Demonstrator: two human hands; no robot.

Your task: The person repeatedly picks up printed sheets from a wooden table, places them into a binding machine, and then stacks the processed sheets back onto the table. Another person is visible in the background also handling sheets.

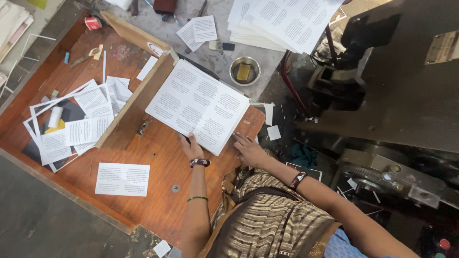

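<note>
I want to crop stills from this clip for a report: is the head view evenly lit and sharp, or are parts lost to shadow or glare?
Head view: the paper stack and wooden table are evenly lit and sharp, both hands too, left hand, right hand; the machine at right sinks into shadow; the top sheets are bright, near glare; straight edges bow slightly near the frame's borders.
</note>
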